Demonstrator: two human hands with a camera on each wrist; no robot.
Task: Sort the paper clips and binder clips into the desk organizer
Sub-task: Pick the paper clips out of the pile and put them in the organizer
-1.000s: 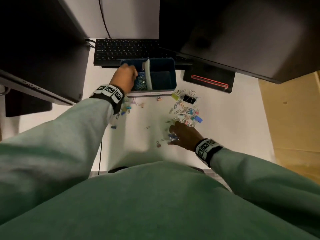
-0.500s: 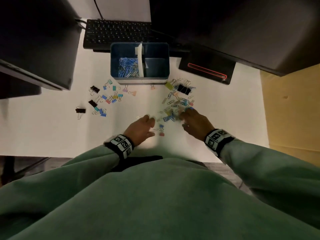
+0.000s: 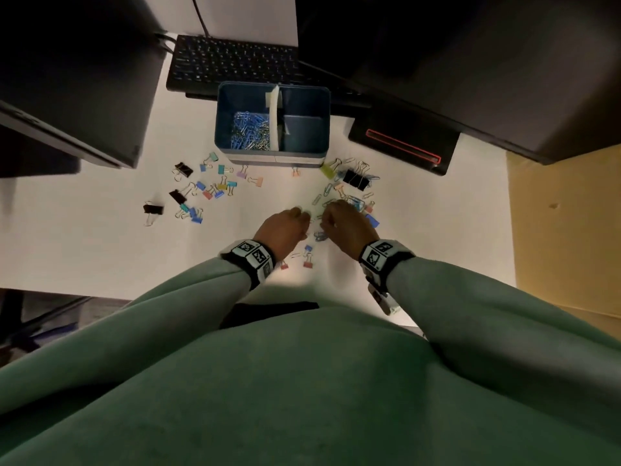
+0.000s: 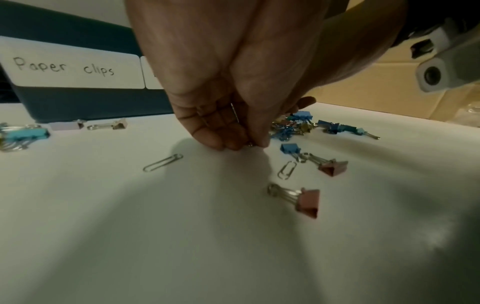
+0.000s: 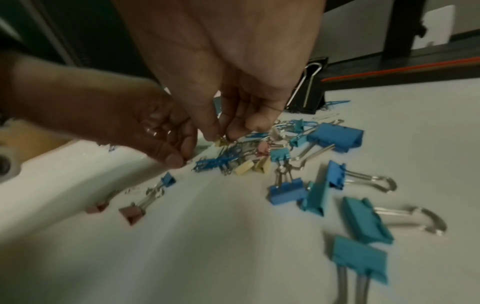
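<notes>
On the white table (image 3: 100, 250) stands the blue desk organizer (image 3: 273, 156), just in front of a black keyboard (image 3: 235, 63). Its left compartment, labelled "Paper clips" in the left wrist view, holds a heap of blue and silver paper clips (image 3: 250, 131); nothing can be made out in its right compartment.

Both hands work close together near the table's front edge. The left hand (image 3: 282, 232) has its fingers (image 4: 235, 139) bunched narrowly, tips down on the table, pinching a small silver paper clip (image 4: 249, 144). The right hand (image 3: 347, 228) reaches into a tangle of clips, and its fingers (image 5: 235, 128) pinch a small yellow binder clip (image 5: 221, 142) at the top of that pile.

Loose binder clips lie in two scatters: a coloured and black group (image 3: 201, 190) to the left of the organizer's front, and a second group with a large black binder clip (image 3: 354, 178) to the right. Two pink binder clips (image 4: 307, 202) and a silver paper clip (image 4: 163, 162) lie just beside the left hand.
</notes>
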